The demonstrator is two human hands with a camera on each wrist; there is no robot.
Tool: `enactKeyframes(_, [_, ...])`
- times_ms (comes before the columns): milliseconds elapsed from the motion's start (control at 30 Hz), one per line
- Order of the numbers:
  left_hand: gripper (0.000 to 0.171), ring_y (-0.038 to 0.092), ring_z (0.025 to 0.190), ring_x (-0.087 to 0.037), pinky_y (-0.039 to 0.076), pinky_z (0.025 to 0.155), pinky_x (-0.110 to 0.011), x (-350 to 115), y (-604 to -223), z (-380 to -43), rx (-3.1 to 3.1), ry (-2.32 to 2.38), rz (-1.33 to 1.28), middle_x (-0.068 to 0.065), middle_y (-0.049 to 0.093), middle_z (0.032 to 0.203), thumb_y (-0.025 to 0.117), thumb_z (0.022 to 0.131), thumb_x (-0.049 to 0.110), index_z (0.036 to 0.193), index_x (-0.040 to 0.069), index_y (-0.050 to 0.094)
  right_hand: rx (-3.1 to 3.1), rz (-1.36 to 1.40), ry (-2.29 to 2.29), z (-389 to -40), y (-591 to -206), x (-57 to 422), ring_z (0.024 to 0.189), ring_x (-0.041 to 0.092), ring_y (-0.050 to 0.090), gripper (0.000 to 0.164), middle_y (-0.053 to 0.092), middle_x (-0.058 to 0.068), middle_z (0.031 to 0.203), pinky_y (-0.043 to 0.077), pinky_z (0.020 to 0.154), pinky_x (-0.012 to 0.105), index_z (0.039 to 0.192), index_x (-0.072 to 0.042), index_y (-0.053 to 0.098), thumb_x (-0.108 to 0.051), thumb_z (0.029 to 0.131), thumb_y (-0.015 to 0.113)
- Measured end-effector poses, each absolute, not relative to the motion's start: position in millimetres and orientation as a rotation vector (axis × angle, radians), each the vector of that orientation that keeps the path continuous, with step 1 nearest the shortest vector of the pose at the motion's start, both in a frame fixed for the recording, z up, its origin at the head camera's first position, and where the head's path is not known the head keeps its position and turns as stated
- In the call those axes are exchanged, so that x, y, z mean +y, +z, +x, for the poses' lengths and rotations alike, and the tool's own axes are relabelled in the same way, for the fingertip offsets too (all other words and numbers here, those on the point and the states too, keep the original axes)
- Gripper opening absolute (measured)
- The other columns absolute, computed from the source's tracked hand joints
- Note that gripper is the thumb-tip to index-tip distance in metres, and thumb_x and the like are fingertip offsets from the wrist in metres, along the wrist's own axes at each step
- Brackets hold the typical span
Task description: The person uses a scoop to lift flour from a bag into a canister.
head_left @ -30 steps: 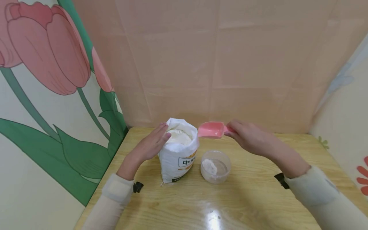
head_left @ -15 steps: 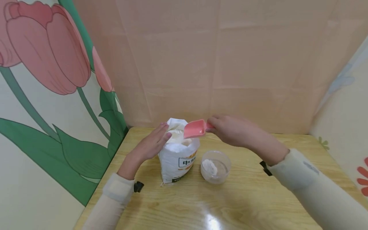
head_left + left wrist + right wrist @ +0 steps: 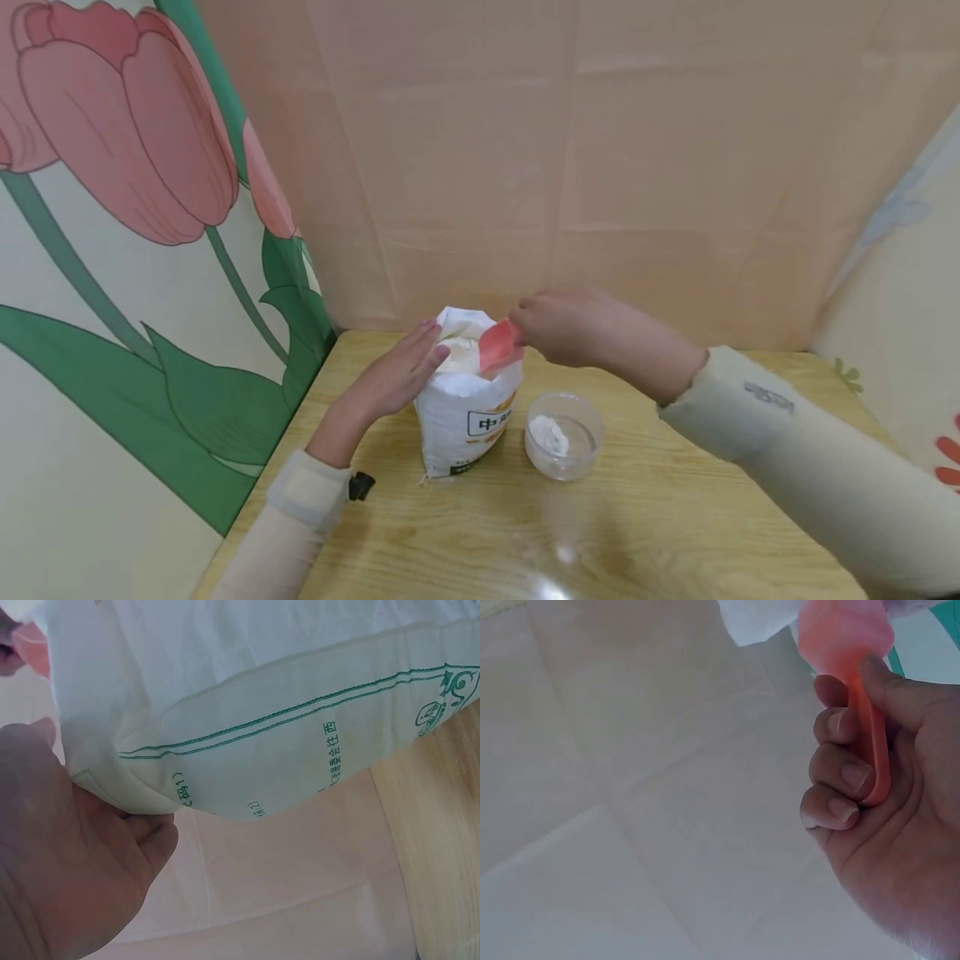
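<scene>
A white flour bag (image 3: 461,429) stands upright with its top wide apart, showing white flour (image 3: 459,356) inside. My left hand (image 3: 393,375) holds the bag's left rim, thumb over the opening; in the left wrist view its fingers (image 3: 154,840) bend against the bag's outside. My right hand (image 3: 573,327) grips a pink scoop (image 3: 497,346) by its handle (image 3: 871,750), fingers wrapped round it. The scoop's head dips into the right side of the bag's opening, its front edge at the flour. Right of the bag sits a clear round bowl (image 3: 581,467) with a small heap of flour (image 3: 549,435).
Bag and bowl rest on a light wooden table (image 3: 450,542). A tan sheet (image 3: 600,167) hangs behind the table. A wall with painted tulips (image 3: 127,125) rises at the left, and a pale wall (image 3: 907,317) at the right.
My right hand has carried the scoop leftward from above the bowl's far side into the bag's opening, tilting its head down. My left hand, the bag and the bowl have stayed in place.
</scene>
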State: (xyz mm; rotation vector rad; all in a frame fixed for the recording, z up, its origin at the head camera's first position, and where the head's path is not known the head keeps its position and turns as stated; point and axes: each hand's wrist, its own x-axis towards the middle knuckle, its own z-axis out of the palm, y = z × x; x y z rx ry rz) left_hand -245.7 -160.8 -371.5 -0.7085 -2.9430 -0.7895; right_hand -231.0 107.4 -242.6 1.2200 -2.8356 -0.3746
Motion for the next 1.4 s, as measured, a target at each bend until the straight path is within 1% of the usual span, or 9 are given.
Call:
enactKeyframes(100, [0.078,0.010,0.157,-0.024,0.016,0.126,-0.046,-160,-371,-247,-2.941,-0.786,-0.706,-0.011,0.018,0.169,0.018,0.107,0.060,0.160,0.003,0.024,-2.850,1.206,-0.449,-231,-240,101,0.089,0.026,0.065,0.012,0.069,0.006,0.102,0.057,0.076,0.043,0.102,-0.007,0.067,-0.019,0.098,0.066])
enactKeyframes(200, [0.079,0.010,0.157,-0.024,0.016,0.126,-0.045,-160,-371,-248,-2.940,-0.792,-0.704,-0.012,0.018,0.169,0.018,0.107,0.061,0.160,0.003,0.024,-2.872,1.195,-0.500,-232,-238,95,0.085,0.024,0.063,0.013,0.069,0.004,0.102,0.057,0.071,0.041,0.104,-0.009,0.069,-0.020,0.097,0.068])
enactKeyframes(400, [0.081,0.009,0.157,-0.024,0.015,0.126,-0.046,-158,-372,-249,-2.942,-0.805,-0.701,-0.012,0.018,0.169,0.017,0.106,0.063,0.160,0.004,0.024,-2.819,1.248,-0.587,-234,-243,87,0.074,0.021,0.059,0.004,0.067,0.000,0.090,0.053,0.062,0.037,0.091,-0.014,0.068,-0.017,0.094,0.069])
enactKeyframes(533, [0.080,0.010,0.157,-0.025,0.016,0.125,-0.047,-158,-373,-248,-2.940,-0.819,-0.698,-0.014,0.019,0.168,0.018,0.106,0.062,0.160,0.003,0.025,-2.781,1.277,-0.684,-238,-256,79,0.070,0.021,0.056,0.004,0.065,0.001,0.084,0.050,0.059,0.035,0.093,-0.013,0.069,-0.015,0.092,0.066])
enactKeyframes(667, [0.078,0.011,0.157,-0.025,0.016,0.125,-0.047,-158,-373,-247,-2.941,-0.819,-0.690,-0.014,0.020,0.168,0.019,0.107,0.061,0.160,0.003,0.026,-2.839,1.301,-0.709,-243,-269,69,0.075,0.021,0.055,0.010,0.065,0.002,0.088,0.052,0.066,0.034,0.103,-0.012,0.070,-0.013,0.094,0.065])
enactKeyframes(867, [0.079,0.010,0.157,-0.023,0.015,0.126,-0.046,-160,-371,-246,-2.946,-0.819,-0.680,-0.011,0.019,0.168,0.018,0.107,0.061,0.160,0.004,0.026,-2.904,1.311,-0.673,-251,-285,49,0.079,0.019,0.059,0.007,0.068,0.000,0.096,0.054,0.067,0.035,0.100,-0.015,0.070,-0.014,0.096,0.064])
enactKeyframes(1067, [0.080,0.010,0.157,-0.023,0.015,0.126,-0.046,-159,-371,-244,-2.956,-0.825,-0.672,-0.010,0.018,0.169,0.018,0.106,0.063,0.160,0.005,0.025,-2.986,1.306,-0.667,-257,-293,41,0.079,0.019,0.058,0.007,0.066,-0.001,0.097,0.054,0.069,0.033,0.103,-0.015,0.069,-0.017,0.098,0.065])
enactKeyframes(1233, [0.077,0.011,0.157,-0.023,0.015,0.126,-0.046,-159,-371,-245,-2.949,-0.825,-0.670,-0.011,0.019,0.168,0.019,0.107,0.061,0.160,0.005,0.026,-2.978,1.343,-0.619,-259,-293,44,0.080,0.019,0.058,0.006,0.067,0.001,0.097,0.056,0.074,0.036,0.097,-0.014,0.069,-0.014,0.098,0.063])
enactKeyframes(1400, [0.077,0.010,0.157,-0.023,0.015,0.126,-0.046,-160,-371,-246,-2.952,-0.830,-0.668,-0.010,0.019,0.169,0.019,0.107,0.060,0.160,0.005,0.026,-2.945,1.423,-0.552,-260,-290,49,0.079,0.020,0.056,0.012,0.064,0.002,0.089,0.055,0.075,0.037,0.085,-0.013,0.064,-0.009,0.097,0.061])
